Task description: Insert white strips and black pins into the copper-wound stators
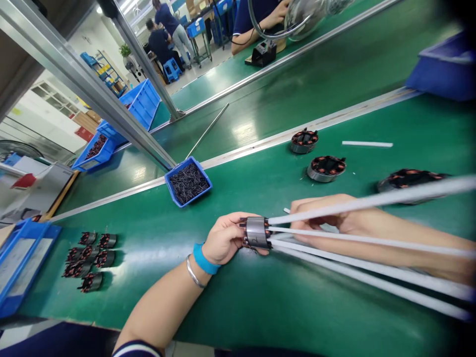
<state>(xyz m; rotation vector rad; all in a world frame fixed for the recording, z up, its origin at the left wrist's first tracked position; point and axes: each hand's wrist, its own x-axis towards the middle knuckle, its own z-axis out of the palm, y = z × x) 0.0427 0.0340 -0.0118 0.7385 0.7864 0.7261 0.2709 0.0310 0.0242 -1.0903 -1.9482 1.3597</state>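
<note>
My left hand [225,239] is closed around a small motor stator [256,232] with a grey metal band and copper windings, held just above the green table [260,297]. Several long white tubes [372,243] stick out of the stator to the right. My right hand [330,213] lies over those tubes right beside the stator, fingers curled on them. A blue band and a metal bracelet sit on my left wrist.
Several finished stators [91,260] are grouped at the left near a blue tray [22,263]. A small blue bin of dark parts [188,181] stands ahead. Three more stators [326,167] and a loose white tube [367,144] lie at the right. Other people work at the back.
</note>
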